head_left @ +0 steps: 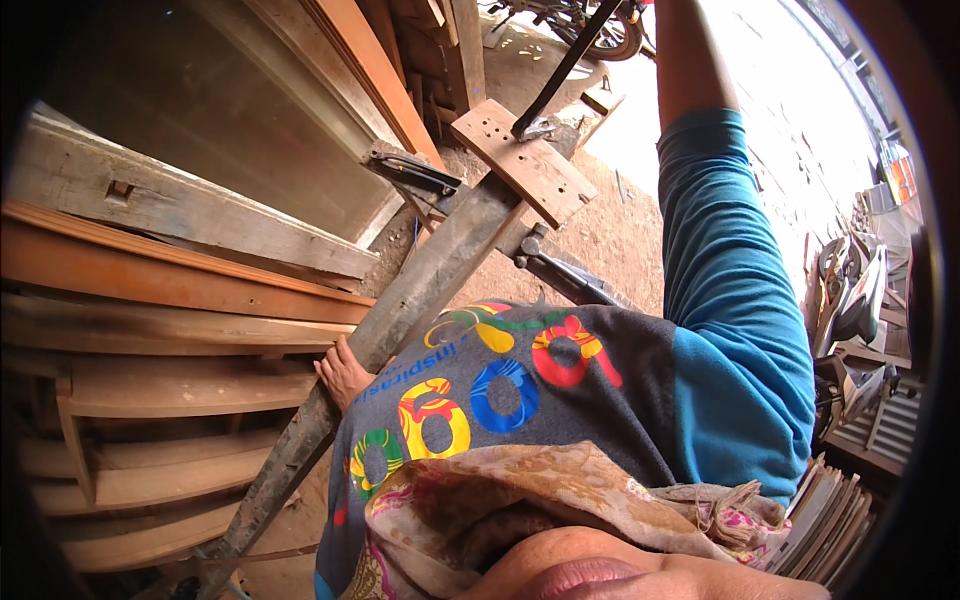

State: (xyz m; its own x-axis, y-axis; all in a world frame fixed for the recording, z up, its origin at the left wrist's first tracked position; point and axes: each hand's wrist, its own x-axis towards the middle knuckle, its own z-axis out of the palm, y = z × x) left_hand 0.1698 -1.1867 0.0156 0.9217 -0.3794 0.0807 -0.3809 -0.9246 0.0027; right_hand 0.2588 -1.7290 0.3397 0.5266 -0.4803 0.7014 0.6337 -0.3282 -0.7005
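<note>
My left hand point(343, 374) lies across a long worn grey beam point(425, 275), its fingers curled over the far edge. The beam slants from the lower left up to the centre. At its upper end rests a short brown wooden board point(535, 170) with several small dark holes. A long black bar point(570, 68) stands tilted over the board, its lower end against a small shiny metal piece point(537, 130) there. My right arm point(715, 210), in a blue sleeve, stretches up past the top edge; its hand is out of the picture.
Wooden frames and boards point(170, 385) are stacked on the left, beside a large glass pane point(230, 110). Dark metal parts point(415, 175) stick out beside the beam. A wheel point(605, 35) shows at the top. Thin slats point(825, 525) and a motorbike point(850, 290) are at the right.
</note>
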